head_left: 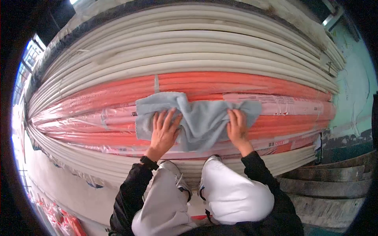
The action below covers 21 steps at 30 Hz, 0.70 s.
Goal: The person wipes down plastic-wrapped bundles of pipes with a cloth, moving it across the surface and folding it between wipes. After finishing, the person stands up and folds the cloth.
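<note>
A grey-blue cloth (204, 122) lies crumpled across bundles of orange pipes (232, 80) in clear plastic wrap, with folds running through its middle. My left hand (164, 131) rests on the cloth's left half, fingers spread apart and pressing down on it. On the right half, my right hand (237, 128) has its fingers bent and close together, gripping the fabric near a fold; the fingertips are partly sunk in the cloth. A dark watch (149, 162) sits on my left wrist.
Long white pipes (189, 47) are stacked behind the orange ones, and more white pipes (287, 162) lie in front by my shoes. Dark curved boards (330, 196) are at the lower right, beside a pale green wall (356, 86). Red plastic-wrapped items (63, 218) stand lower left.
</note>
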Available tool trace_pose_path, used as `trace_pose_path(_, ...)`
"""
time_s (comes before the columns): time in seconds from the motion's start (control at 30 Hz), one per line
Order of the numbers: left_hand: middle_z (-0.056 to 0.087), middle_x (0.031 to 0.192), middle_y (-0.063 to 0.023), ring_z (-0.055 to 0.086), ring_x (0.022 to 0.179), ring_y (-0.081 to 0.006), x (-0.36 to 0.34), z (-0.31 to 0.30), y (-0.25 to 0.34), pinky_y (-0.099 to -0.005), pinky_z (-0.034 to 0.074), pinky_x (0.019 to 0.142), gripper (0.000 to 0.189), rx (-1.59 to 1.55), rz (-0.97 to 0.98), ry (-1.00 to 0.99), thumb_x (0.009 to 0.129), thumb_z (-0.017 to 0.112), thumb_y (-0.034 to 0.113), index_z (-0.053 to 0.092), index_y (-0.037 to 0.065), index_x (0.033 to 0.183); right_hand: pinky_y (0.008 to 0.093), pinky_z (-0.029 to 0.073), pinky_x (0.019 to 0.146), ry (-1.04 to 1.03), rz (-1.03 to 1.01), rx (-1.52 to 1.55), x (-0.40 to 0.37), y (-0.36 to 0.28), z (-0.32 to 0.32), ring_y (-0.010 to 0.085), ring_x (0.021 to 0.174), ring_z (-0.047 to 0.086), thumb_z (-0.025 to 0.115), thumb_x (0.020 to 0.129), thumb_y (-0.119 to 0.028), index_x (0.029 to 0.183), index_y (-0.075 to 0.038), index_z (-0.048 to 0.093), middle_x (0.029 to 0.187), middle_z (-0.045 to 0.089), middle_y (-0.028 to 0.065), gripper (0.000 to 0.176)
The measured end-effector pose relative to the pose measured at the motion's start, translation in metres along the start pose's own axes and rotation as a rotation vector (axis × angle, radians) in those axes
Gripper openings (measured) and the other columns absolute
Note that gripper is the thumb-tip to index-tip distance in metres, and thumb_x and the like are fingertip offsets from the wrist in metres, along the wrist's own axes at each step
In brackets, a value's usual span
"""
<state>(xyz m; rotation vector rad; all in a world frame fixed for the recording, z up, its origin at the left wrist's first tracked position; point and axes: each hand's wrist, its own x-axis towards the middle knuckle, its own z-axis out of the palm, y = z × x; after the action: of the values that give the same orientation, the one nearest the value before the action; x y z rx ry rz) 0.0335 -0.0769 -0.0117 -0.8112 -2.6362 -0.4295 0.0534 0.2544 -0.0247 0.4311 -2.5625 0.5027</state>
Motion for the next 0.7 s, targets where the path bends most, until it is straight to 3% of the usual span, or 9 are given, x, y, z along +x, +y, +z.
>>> trace_pose_path(0.1, 0.028, 0.163, -0.0105, 0.023, 0.148, -0.0444, 0.014, -0.003, 0.006, -0.0667, 0.017, 0.119, 0.078, 0.013, 0.024, -0.14, 0.085, 0.073, 0.025, 0.038, 0.02, 0.155, 0.052, 0.033, 0.113, 0.1, 0.12, -0.059, -0.015, 0.015, -0.008, 0.0425, 0.135, 0.04, 0.055, 0.087, 0.003, 0.149, -0.001, 0.042, 0.143, 0.042, 0.0202, 0.063)
trace_pose_path(0.2, 0.029, 0.162, -0.0102, 0.024, 0.148, -0.0437, 0.028, -0.006, 0.01, -0.0666, 0.017, 0.119, 0.073, 0.028, 0.017, -0.139, 0.089, 0.07, 0.029, 0.038, 0.02, 0.154, 0.0542, 0.027, 0.117, 0.072, 0.126, -0.132, -0.012, 0.011, -0.008, 0.042, 0.141, 0.035, 0.05, 0.092, -0.001, 0.152, 0.0, 0.037, 0.149, 0.039, 0.0207, 0.062)
trace_pose_path(0.3, 0.035, 0.159, -0.0115, 0.032, 0.143, -0.0426, 0.042, -0.006, 0.012, -0.0651, 0.021, 0.117, 0.071, 0.079, 0.005, -0.118, 0.091, 0.066, 0.039, 0.039, 0.018, 0.153, 0.0568, 0.021, 0.119, -0.009, 0.107, -0.159, 0.016, -0.002, -0.018, 0.0428, 0.143, 0.033, 0.056, 0.093, -0.015, 0.15, 0.002, 0.04, 0.15, 0.042, 0.0223, 0.062)
trace_pose_path(0.43, 0.044, 0.152, -0.0121, 0.042, 0.135, -0.0405, 0.062, -0.012, 0.009, -0.0608, 0.03, 0.112, 0.07, 0.072, -0.013, -0.158, 0.091, 0.065, 0.044, 0.041, 0.016, 0.151, 0.0544, 0.023, 0.118, -0.075, 0.08, -0.225, 0.053, -0.013, -0.014, 0.0397, 0.138, 0.04, 0.065, 0.09, -0.03, 0.143, 0.002, 0.047, 0.145, 0.048, 0.0213, 0.064)
trace_pose_path(0.7, 0.053, 0.139, -0.0082, 0.049, 0.119, -0.0328, 0.067, -0.015, 0.006, -0.0527, 0.039, 0.1, 0.065, 0.139, -0.007, -0.157, 0.09, 0.062, 0.054, 0.053, 0.014, 0.14, 0.0545, 0.03, 0.113, -0.181, 0.112, -0.19, 0.088, -0.061, 0.007, 0.0383, 0.126, 0.047, 0.066, 0.087, -0.026, 0.131, 0.004, 0.055, 0.131, 0.052, 0.0191, 0.055)
